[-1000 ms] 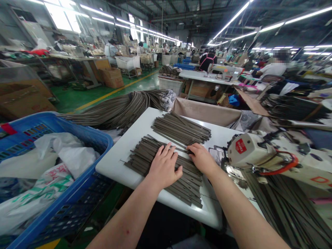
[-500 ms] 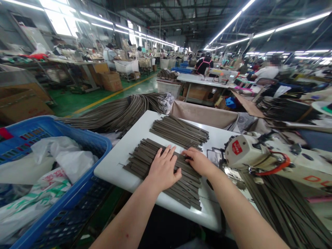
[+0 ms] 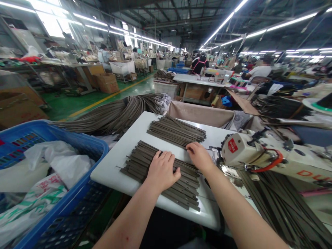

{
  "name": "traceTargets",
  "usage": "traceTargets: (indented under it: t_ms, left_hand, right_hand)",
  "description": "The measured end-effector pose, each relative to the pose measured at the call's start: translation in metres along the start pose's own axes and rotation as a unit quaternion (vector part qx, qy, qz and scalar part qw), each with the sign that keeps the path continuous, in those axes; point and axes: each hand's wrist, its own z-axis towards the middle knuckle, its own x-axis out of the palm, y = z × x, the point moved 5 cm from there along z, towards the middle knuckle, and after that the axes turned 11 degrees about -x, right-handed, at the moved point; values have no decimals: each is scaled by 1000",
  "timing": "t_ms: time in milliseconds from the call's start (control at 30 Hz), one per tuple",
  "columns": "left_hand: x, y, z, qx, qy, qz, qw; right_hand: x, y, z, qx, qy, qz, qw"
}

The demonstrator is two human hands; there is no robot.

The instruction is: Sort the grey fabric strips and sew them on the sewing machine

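My left hand [image 3: 163,168] lies on the near pile of dark grey-brown fabric strips [image 3: 140,160], fingers bent a little and thumb held apart. My right hand [image 3: 199,155] has its fingers curled together at the near edge of the far pile of strips [image 3: 175,129]; whether a strip is between the fingertips is hidden. Both piles lie roughly side by side on the white sewing table [image 3: 114,173], the strips running from left to right. Several strips in the near pile show small marks or slots.
A sewing machine [image 3: 243,148] stands right of the piles, with more long strips [image 3: 280,204] beside it. On the left is a blue basket [image 3: 98,162] holding plastic bags. A big bundle of strips [image 3: 121,114] lies behind the table. Co-workers sit farther off.
My right hand has lifted off the near pile and moved away from me to the edge of the far pile, fingers more curled. My left hand stays on the near pile. The view has shifted slightly.
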Motion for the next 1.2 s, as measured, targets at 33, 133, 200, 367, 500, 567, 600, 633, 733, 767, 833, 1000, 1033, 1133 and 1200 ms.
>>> traceTargets:
  t_ms: [33,133,200,367,500,567,600,633,733,767,833,1000,1033,1133,1200]
  left_hand:
    - [-1,0,0,-1,0,0,1000]
    - [-4,-1,1,-2,1,0,1000]
    - [-4,-2,1,-4,3,-1,1000]
    - [-2,-1,0,-7,7,-5,1000]
    - [-1,0,-1,-8,6,-5,1000]
    - [-2,0,-1,-6,6,-4,1000]
    - [-3,0,-1,-4,6,-3,1000]
    - [-3,-1,-1,-3,5,-2,1000]
    - [-4,-1,-1,-4,2,-1,1000]
    - [-4,-1,-1,-5,1,-3,1000]
    - [-4,-1,-1,-6,-1,-6,1000]
    - [-4,0,-2,-3,-1,-3,1000]
    - [-4,0,-2,-3,0,-3,1000]
    - [-3,0,-2,-3,1,-3,1000]
    - [-3,0,-1,-4,-2,-3,1000]
  right_hand:
    - [-2,-3,-1,8,-12,-24,1000]
    - [-2,-5,-3,8,-4,-74,997]
    - [0,-4,-4,1,16,-85,996]
    - [2,1,-7,-9,37,-87,995]
    - [1,6,-10,-27,39,-103,994]
    - [1,8,-11,-36,45,-119,991]
    - [1,10,-11,-40,49,-125,990]
    - [1,11,-12,-45,54,-129,989]
    - [0,14,-12,-54,64,-118,989]
    - [0,14,-13,-54,64,-107,991]
    - [0,13,-13,-52,54,-82,994]
    - [2,8,-12,-46,28,-37,998]
    - [3,7,-12,-40,29,-35,998]
    - [5,4,-10,-23,48,-47,997]
    - [7,5,-9,-25,61,-61,996]
